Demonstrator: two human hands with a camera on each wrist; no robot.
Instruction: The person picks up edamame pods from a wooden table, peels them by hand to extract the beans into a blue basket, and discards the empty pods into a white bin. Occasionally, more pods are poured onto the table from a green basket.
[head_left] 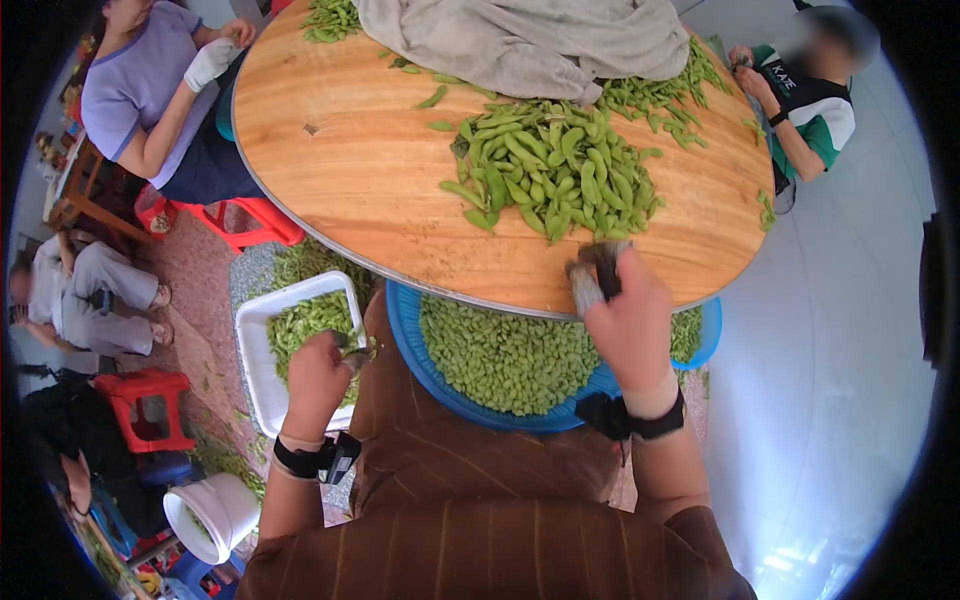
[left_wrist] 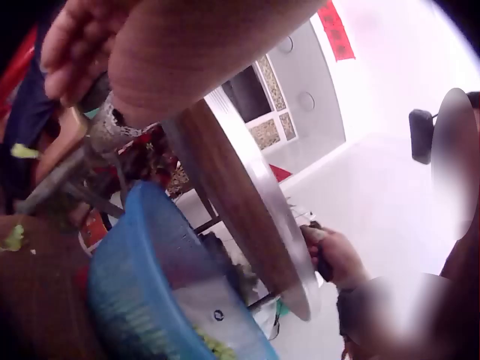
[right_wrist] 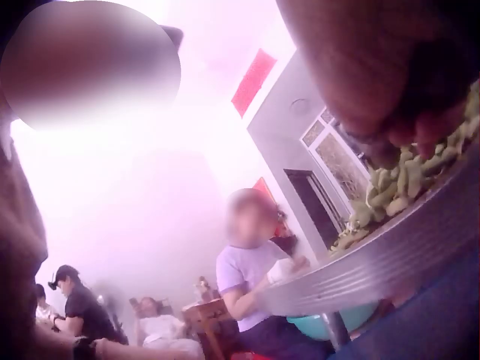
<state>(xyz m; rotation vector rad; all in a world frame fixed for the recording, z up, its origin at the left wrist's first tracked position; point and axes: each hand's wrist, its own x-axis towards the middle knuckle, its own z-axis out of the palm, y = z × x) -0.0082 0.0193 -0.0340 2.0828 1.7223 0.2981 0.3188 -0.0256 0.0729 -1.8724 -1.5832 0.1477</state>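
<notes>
My right hand (head_left: 632, 310) is over the near edge of the round wooden table (head_left: 340, 190), with dark and grey coverings on its fingertips. Thumb and fingers stand apart, just short of a heap of green edamame pods (head_left: 560, 175). In the right wrist view those pods (right_wrist: 397, 187) lie close by the fingers. My left hand (head_left: 318, 375) is bent over the right side of a white tray (head_left: 248, 345) of green pods. A small green bit shows at its covered fingertips; I cannot tell whether they pinch it. A blue basin (head_left: 405, 345) of shelled beans sits below the table edge.
A grey cloth (head_left: 530, 45) lies over the far side of the table. One person (head_left: 140, 100) sits at the left, another (head_left: 800, 100) at the right. Red stools (head_left: 145, 405) and a white bucket (head_left: 215, 515) stand on the left floor, among scattered green scraps.
</notes>
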